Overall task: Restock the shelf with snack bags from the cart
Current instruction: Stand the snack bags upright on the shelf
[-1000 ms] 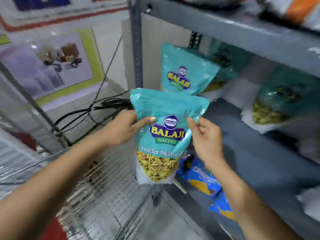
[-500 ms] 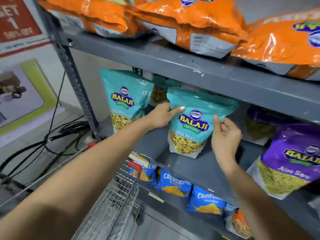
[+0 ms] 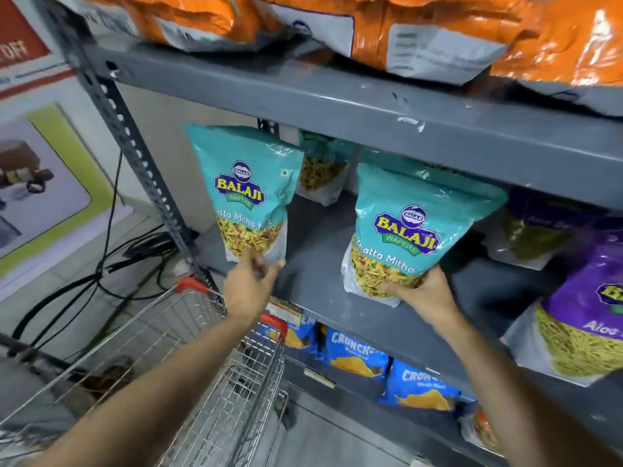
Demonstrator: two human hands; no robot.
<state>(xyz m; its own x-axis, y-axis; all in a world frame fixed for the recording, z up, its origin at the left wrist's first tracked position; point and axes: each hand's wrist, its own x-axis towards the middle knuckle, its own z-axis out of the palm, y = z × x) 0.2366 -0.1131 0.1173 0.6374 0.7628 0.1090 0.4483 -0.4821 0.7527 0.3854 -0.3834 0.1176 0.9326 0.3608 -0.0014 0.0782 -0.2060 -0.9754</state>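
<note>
Two teal Balaji snack bags stand upright on the grey middle shelf [image 3: 317,251]. My right hand [image 3: 421,294] grips the bottom edge of the right teal bag [image 3: 411,230], which rests on the shelf. My left hand [image 3: 249,284] reaches to the bottom of the left teal bag [image 3: 249,193], fingertips touching its lower edge; its fingers are blurred. The wire cart [image 3: 209,358] with red corner caps stands below my left arm, against the shelf front.
More teal bags [image 3: 320,170] sit behind. Purple bags [image 3: 586,318] fill the shelf's right side, orange bags [image 3: 387,25] the top shelf, blue chip bags [image 3: 357,355] the lower one. A perforated steel upright [image 3: 135,153] and floor cables [image 3: 101,264] lie left.
The bag held in both hands now stands on the middle shelf. My left hand let go of it and moved left to the other teal bag; my right hand slid to its bottom.
</note>
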